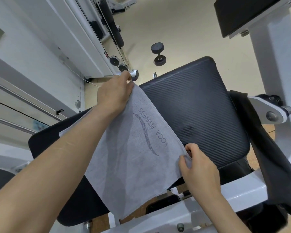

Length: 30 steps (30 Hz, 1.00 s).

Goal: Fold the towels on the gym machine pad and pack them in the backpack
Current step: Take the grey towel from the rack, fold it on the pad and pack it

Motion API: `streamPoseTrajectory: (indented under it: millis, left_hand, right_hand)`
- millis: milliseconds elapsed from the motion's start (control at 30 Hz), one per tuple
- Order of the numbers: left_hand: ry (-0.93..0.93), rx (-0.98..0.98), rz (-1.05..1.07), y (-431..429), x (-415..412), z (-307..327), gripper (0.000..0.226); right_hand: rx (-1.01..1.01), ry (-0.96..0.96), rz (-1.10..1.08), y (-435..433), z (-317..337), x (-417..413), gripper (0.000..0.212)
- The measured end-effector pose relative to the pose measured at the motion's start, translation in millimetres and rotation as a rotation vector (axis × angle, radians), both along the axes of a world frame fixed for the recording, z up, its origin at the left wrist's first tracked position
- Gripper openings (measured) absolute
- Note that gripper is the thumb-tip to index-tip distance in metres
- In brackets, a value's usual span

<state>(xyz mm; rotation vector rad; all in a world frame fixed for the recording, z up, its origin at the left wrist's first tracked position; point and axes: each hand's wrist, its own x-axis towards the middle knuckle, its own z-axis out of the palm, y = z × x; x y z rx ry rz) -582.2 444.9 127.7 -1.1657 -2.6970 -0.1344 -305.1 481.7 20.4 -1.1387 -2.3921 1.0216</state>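
From the head camera, we hold a light grey terry towel (133, 157) printed with "VOGA FITNESS" by the two ends of one hemmed edge. Our left hand (114, 93) pinches the far corner between thumb and curled fingers. Our right hand (198, 167) pinches the near corner the same way. The towel slopes from that raised edge over the left side of the black ribbed gym machine pad (191, 106). A black dumbbell (158, 54) lies on the beige floor beyond.
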Motion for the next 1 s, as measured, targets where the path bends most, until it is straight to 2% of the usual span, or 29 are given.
streamPoseTrajectory:
  millis: [100,167,233,300,467,567,633,767,1000]
  left_hand:
    - [0.001,0.147,-0.18,-7,4,4,0.029]
    - [0.044,0.058,-0.389,-11,6,5,0.032]
    - [0.024,-0.1,-0.474,-11,6,3,0.032]
    - [-0.012,-0.148,-0.442,-10,7,2,0.029]
    - [0.043,-0.184,-0.389,-8,16,11,0.007]
    - [0.027,-0.14,-0.3,-29,27,22,0.012]
    - [0.009,-0.086,-0.235,-58,37,34,0.011]
    - [0.049,0.036,-0.102,-131,59,58,0.007]
    - [0.094,0.221,0.155,-264,112,81,0.007]
  right_hand:
    - [0.113,0.02,-0.041,1,-8,5,0.031]
    - [0.127,0.033,-0.013,6,-12,6,0.039]
    - [0.058,0.013,0.031,12,-12,4,0.03]
    - [0.001,-0.025,0.062,18,-8,0,0.014]
    - [-0.045,-0.062,0.139,26,3,-2,0.018]
    - [-0.151,-0.051,0.173,35,13,5,0.02]
    - [-0.183,-0.02,0.195,44,30,6,0.02]
    - [-0.111,0.095,0.282,49,76,-4,0.023]
    - [-0.058,0.212,0.446,4,158,1,0.007]
